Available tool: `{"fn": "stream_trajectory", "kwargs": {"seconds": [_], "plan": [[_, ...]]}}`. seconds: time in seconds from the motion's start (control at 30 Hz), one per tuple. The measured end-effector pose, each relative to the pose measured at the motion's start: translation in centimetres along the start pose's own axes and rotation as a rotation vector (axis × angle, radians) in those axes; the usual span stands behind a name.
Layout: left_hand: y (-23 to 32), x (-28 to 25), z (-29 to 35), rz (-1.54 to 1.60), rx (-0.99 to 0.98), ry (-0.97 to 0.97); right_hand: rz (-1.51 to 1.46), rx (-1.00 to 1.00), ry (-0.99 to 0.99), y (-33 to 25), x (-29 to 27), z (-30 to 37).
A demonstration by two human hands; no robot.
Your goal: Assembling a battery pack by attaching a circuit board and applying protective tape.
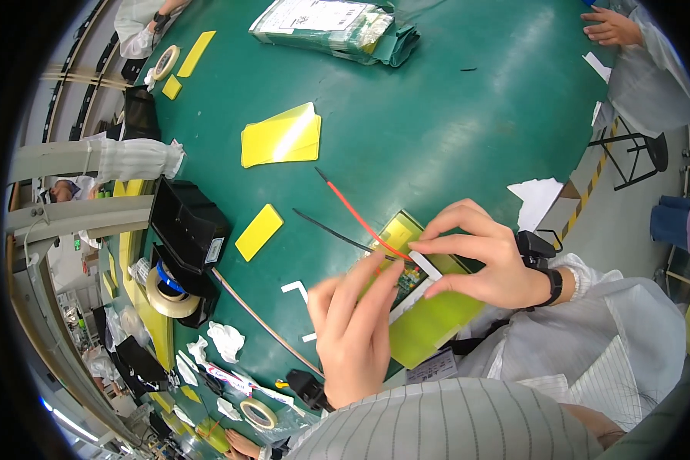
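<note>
- The yellow-green pack is placed on the green counter, close to the near edge, right between the two hands.
- The small circuit board is seen on the pack, just past the tips of the left fingers.
- A short white strip is pinched by the right hand, between thumb and first finger, over the right side of the board.
- The left hand is held at the left side of the board, with its fingertips bunched close together. It is a bit blurred, so whether something is gripped there cannot be told.
- A red wire and a black wire are stretched from the board, up and to the left, past the fingertips.
- A bent white strip is left on the counter, to the left of the left hand.
- A yellow card is laid farther off to the left, and a stack of yellow cards is set beyond it.
- Black bins are lined up at the left edge.
</note>
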State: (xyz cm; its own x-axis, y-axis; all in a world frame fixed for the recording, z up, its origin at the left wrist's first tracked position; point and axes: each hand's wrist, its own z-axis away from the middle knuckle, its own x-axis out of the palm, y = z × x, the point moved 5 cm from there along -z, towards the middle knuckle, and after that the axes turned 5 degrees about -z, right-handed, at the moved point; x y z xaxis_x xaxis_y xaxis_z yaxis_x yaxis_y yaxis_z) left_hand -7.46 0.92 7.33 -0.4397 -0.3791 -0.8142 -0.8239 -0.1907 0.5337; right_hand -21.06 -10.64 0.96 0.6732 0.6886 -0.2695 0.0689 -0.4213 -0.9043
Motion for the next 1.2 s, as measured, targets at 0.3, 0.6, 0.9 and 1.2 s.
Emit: {"fn": "stream_trajectory", "kwargs": {"seconds": [0.3, 0.6, 0.9, 1.2], "plan": [[-0.6, 1.5, -2.6, -0.044, 0.237, -0.133, -0.013, -0.009, 0.034, 0.1, 0.2, 0.3], [-1.0, 1.8, -2.6, 0.025, 0.276, -0.018, 0.008, -0.007, 0.025, -0.1, 0.0, 0.1], [-2.0, 1.6, -2.6, 0.086, 0.263, -0.009, 0.052, -0.004, -0.059, -0.7, -0.2, -0.2], [-2.0, 1.7, -2.6, 0.105, 0.241, -0.002, 0.041, -0.002, -0.073, -0.3, -0.3, -0.1]]}}
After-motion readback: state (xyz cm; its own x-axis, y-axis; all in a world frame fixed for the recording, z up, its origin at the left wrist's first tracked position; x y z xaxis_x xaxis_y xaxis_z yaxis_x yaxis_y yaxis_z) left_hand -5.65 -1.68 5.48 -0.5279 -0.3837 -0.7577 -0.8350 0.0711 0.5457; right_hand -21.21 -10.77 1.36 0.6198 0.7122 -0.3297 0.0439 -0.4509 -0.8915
